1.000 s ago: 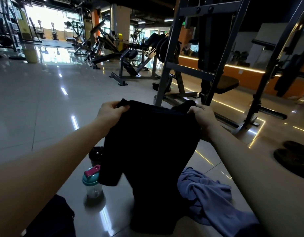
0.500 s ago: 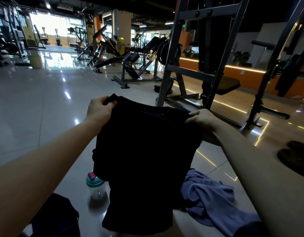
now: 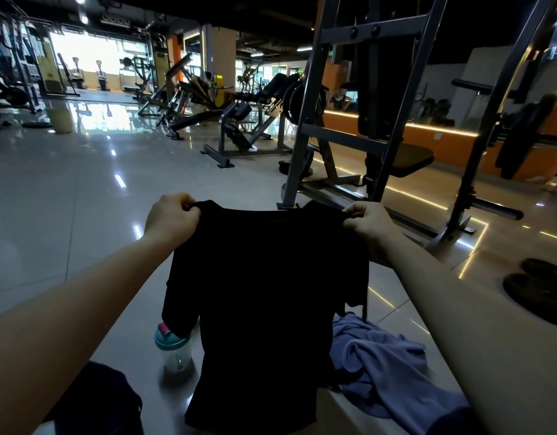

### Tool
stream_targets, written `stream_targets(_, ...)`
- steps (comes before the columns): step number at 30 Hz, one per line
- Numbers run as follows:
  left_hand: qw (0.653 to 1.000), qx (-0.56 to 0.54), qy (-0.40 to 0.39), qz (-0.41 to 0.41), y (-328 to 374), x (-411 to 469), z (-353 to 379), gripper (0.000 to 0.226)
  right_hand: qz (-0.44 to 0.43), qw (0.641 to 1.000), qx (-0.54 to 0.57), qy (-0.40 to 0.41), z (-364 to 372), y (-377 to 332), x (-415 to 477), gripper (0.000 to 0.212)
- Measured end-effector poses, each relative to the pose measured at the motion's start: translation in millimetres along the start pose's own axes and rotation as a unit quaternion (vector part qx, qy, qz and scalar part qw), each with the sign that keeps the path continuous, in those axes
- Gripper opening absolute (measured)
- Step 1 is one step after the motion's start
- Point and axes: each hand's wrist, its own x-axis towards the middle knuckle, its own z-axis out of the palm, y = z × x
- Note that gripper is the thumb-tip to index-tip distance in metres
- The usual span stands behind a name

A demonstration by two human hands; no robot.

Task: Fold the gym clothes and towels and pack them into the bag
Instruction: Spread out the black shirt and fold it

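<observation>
A black short-sleeved shirt [image 3: 264, 293] hangs spread out in front of me, held up by its shoulders. My left hand [image 3: 172, 219] pinches the left shoulder and my right hand [image 3: 369, 222] pinches the right shoulder. The shirt's hem drops to the pale bench edge [image 3: 343, 409] below. A crumpled purple towel [image 3: 387, 365] lies on the bench at the right, partly behind the shirt. A dark bag or cloth [image 3: 98, 400] sits at the bottom left; I cannot tell which.
A clear shaker bottle with a teal and pink lid [image 3: 175, 350] stands on the glossy floor, left of the shirt. A steel rack [image 3: 358, 127] rises close ahead. Weight plates [image 3: 540, 290] lie on the floor at the right. Gym machines fill the background.
Both hands have moved apart and levelled, so the bunched shirt now hangs flat and spread with both sleeves showing. The view has tilted slightly.
</observation>
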Motion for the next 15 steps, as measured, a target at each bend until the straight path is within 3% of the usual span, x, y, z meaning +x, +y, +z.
stream_targets(3, 0.994, -0.102, -0.029, -0.036, 3.4, 3.2, 2.2, 0.013, 0.034, 0.999, -0.007, -0.014, 1.4, 3.6, 3.3, 0.023)
stream_targets(11, 0.997, -0.054, -0.005, -0.061, -4.3, 2.6, 2.2, 0.011, 0.034, 0.999, -0.011, 0.030, 6.9, -7.2, 3.4, 0.025)
stream_targets(15, 0.990, -0.129, -0.035, -0.049, 7.5, -1.8, -5.2, 0.009, 0.066, 0.998, -0.002, 0.015, 9.0, -22.1, -4.4, 0.032)
